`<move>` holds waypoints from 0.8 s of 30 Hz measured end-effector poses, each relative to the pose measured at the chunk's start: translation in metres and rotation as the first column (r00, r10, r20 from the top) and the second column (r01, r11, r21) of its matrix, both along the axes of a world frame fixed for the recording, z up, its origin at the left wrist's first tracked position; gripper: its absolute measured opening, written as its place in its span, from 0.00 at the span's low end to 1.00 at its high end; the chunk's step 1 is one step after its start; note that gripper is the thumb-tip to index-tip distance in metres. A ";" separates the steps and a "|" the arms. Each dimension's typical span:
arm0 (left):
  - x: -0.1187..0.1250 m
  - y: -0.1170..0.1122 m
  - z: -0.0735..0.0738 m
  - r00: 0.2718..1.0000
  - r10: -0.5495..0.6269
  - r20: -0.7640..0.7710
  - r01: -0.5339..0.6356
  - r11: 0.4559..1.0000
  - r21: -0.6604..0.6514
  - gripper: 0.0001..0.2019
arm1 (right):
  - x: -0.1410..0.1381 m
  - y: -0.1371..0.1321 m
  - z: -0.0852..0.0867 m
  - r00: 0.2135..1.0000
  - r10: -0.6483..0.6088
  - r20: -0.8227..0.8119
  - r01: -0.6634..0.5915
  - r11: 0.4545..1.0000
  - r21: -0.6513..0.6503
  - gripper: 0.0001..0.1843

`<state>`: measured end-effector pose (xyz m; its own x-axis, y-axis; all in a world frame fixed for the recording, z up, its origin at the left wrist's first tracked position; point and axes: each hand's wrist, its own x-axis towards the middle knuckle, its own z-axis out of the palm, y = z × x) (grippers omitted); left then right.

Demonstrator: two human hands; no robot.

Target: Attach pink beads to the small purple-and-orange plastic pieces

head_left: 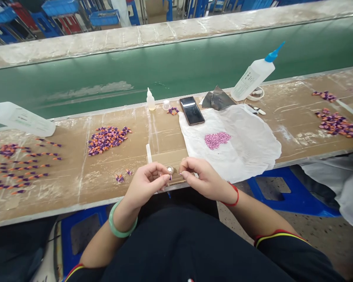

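Observation:
My left hand is closed in a pinch on a small purple-and-white piece, just over the table's front edge. Facing it, my right hand also pinches, thumb against forefinger; whatever is between those fingertips is too small to name. A little round shiny object lies between the two hands. Left of it is a white stick. Two small clusters of purple-and-orange pieces lie beside my left hand. On a white cloth beyond my right hand rests a pile of tiny pink beads.
A larger heap of purple-and-orange pieces lies left, with rows farther left. A phone, a small dropper bottle and a large blue-tipped bottle stand or lie toward the back. Behind runs a green belt.

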<state>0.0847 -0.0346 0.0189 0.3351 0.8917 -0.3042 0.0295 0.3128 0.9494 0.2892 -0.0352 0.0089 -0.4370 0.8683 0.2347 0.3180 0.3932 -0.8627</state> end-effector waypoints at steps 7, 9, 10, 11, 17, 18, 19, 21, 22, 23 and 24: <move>-0.025 -0.012 -0.026 0.994 0.099 -0.041 -0.103 0.988 -0.111 0.15 | -0.010 0.025 -0.029 0.864 0.052 0.501 -0.136 0.982 0.131 0.13; -0.028 -0.015 -0.031 0.994 0.096 -0.042 -0.101 0.987 -0.125 0.15 | -0.014 0.028 -0.034 0.841 0.057 0.539 -0.146 0.981 0.125 0.13; -0.029 -0.016 -0.033 0.994 0.098 -0.041 -0.103 0.987 -0.125 0.14 | -0.015 0.029 -0.036 0.827 0.056 0.560 -0.151 0.981 0.124 0.13; -0.030 -0.016 -0.034 0.994 0.099 -0.039 -0.103 0.987 -0.124 0.14 | -0.016 0.030 -0.037 0.813 0.055 0.579 -0.155 0.980 0.124 0.13; -0.034 -0.013 -0.035 0.996 0.082 -0.031 -0.085 0.992 -0.094 0.12 | -0.020 0.032 -0.036 0.756 0.063 0.651 -0.180 0.977 0.115 0.12; -0.035 -0.013 -0.035 0.996 0.082 -0.031 -0.084 0.993 -0.087 0.12 | -0.021 0.033 -0.036 0.750 0.065 0.658 -0.183 0.977 0.112 0.12; -0.036 -0.013 -0.036 0.996 0.083 -0.031 -0.085 0.993 -0.082 0.12 | -0.021 0.033 -0.035 0.746 0.067 0.663 -0.184 0.977 0.109 0.12; -0.036 -0.013 -0.038 0.996 0.090 -0.028 -0.091 0.993 -0.078 0.11 | -0.022 0.033 -0.035 0.742 0.070 0.667 -0.185 0.977 0.103 0.12; -0.036 -0.013 -0.039 0.995 0.092 -0.023 -0.094 0.992 -0.080 0.11 | -0.023 0.033 -0.035 0.743 0.071 0.665 -0.184 0.978 0.101 0.12; -0.037 -0.013 -0.040 0.995 0.097 -0.015 -0.098 0.992 -0.081 0.11 | -0.023 0.033 -0.034 0.747 0.071 0.661 -0.181 0.978 0.100 0.12; -0.037 -0.013 -0.040 0.995 0.100 -0.006 -0.100 0.992 -0.083 0.11 | -0.023 0.033 -0.033 0.753 0.069 0.654 -0.175 0.979 0.099 0.13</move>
<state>0.0480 -0.0479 -0.0212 0.2446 0.8926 -0.3787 -0.0045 0.3916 0.9201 0.2660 -0.0025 -0.0245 -0.6303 0.7760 -0.0237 0.7174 0.5705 -0.3999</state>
